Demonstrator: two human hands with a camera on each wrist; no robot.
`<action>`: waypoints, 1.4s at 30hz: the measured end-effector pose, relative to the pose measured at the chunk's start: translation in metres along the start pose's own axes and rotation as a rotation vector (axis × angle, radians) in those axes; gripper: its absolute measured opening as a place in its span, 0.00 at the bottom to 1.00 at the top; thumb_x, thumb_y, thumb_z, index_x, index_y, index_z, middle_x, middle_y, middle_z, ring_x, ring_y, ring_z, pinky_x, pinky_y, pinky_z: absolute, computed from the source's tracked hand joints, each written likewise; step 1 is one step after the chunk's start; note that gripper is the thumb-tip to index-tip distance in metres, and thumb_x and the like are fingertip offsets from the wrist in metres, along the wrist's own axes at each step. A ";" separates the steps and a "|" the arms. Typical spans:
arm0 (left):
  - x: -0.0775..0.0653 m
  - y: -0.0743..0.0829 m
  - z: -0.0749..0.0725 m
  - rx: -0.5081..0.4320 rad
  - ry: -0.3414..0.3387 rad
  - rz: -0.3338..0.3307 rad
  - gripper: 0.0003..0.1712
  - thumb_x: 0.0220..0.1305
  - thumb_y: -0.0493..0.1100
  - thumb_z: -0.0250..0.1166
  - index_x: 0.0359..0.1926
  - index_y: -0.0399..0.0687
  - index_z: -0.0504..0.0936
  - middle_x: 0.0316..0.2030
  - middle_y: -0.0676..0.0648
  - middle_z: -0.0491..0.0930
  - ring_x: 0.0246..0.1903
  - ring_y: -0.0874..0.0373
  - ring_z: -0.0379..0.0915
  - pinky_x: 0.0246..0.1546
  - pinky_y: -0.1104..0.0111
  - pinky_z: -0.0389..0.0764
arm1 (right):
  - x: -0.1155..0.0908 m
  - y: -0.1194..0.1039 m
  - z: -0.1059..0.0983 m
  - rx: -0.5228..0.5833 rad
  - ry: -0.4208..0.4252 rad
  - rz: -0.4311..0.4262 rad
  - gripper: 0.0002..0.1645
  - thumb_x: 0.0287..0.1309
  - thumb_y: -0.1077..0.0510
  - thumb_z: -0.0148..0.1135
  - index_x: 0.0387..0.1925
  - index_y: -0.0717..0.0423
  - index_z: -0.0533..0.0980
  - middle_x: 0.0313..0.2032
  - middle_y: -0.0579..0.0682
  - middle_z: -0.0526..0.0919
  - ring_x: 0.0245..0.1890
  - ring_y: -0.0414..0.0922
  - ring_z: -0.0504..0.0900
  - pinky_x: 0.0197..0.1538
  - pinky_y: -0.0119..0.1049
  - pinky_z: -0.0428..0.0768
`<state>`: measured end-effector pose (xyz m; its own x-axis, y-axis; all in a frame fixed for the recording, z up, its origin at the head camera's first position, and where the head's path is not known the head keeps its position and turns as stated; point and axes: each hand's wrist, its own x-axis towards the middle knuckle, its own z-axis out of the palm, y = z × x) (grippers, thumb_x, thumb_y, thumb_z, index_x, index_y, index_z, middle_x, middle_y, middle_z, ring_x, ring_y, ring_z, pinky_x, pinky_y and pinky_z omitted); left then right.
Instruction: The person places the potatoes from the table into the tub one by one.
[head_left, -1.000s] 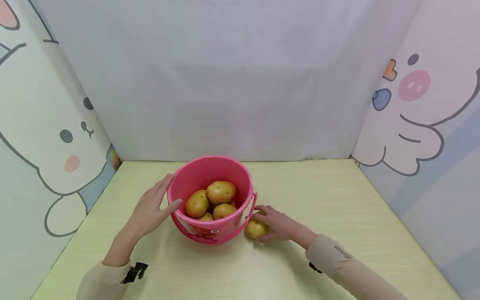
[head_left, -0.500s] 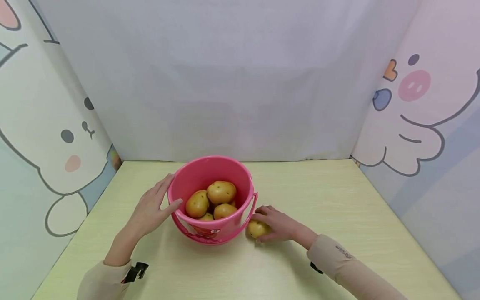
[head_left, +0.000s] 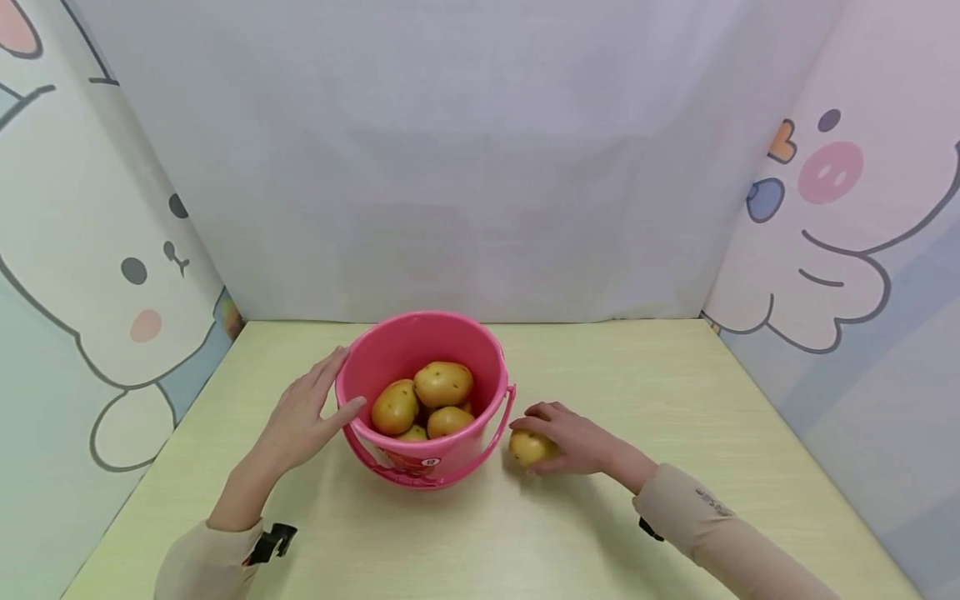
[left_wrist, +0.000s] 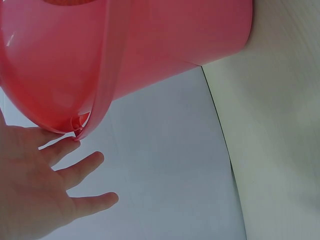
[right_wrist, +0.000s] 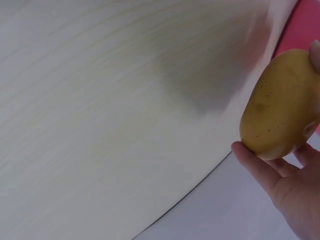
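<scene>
A pink bucket [head_left: 416, 337] with a pink handle [head_left: 504, 427] stands upright, several yellow-brown potatoes [head_left: 442, 383] inside it. At its left rim is my left hand [head_left: 296, 421], fingers spread along the outside and thumb reaching over the edge. The left wrist view shows those fingers nearly straight, two of them at the rim by the handle's joint. Just right of the bucket, my right hand [head_left: 576, 442] grips another potato [head_left: 529, 448]. From the right wrist, this potato [right_wrist: 280, 107] shows small dark specks, with fingertips around its ends.
Everything is on a pale wood-grain table [head_left: 637, 375]. A light grey cloth wall [head_left: 480, 167] rises along its far edge, and cartoon-printed panels [head_left: 832, 275] flank both sides.
My right hand has moved slightly right and away from me with the potato, opening a gap from the bucket. The left hand and the bucket stay put.
</scene>
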<state>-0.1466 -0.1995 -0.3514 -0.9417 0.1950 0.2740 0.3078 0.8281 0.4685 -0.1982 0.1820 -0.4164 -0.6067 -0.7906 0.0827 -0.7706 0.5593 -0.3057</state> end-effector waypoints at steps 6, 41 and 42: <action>0.001 -0.001 0.001 0.002 0.004 0.002 0.45 0.56 0.57 0.57 0.67 0.47 0.47 0.63 0.39 0.53 0.59 0.42 0.50 0.50 0.40 0.55 | -0.005 -0.001 -0.008 -0.018 0.007 -0.006 0.34 0.44 0.43 0.65 0.54 0.48 0.68 0.48 0.47 0.68 0.47 0.43 0.65 0.44 0.39 0.72; 0.002 -0.003 0.003 0.008 0.004 0.000 0.44 0.56 0.54 0.58 0.67 0.47 0.48 0.63 0.40 0.53 0.59 0.42 0.49 0.50 0.40 0.54 | -0.026 -0.009 -0.053 -0.093 -0.047 0.040 0.33 0.45 0.42 0.63 0.55 0.42 0.67 0.49 0.44 0.68 0.48 0.42 0.64 0.38 0.37 0.75; 0.002 -0.003 0.002 0.008 0.003 -0.001 0.44 0.56 0.54 0.58 0.67 0.47 0.48 0.63 0.40 0.53 0.59 0.42 0.49 0.50 0.40 0.54 | -0.026 -0.010 -0.054 -0.097 -0.044 0.038 0.33 0.45 0.42 0.63 0.55 0.42 0.67 0.48 0.44 0.68 0.47 0.42 0.64 0.38 0.37 0.75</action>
<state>-0.1501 -0.2002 -0.3543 -0.9415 0.1927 0.2766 0.3061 0.8325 0.4619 -0.1857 0.2106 -0.3640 -0.6281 -0.7776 0.0301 -0.7638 0.6087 -0.2145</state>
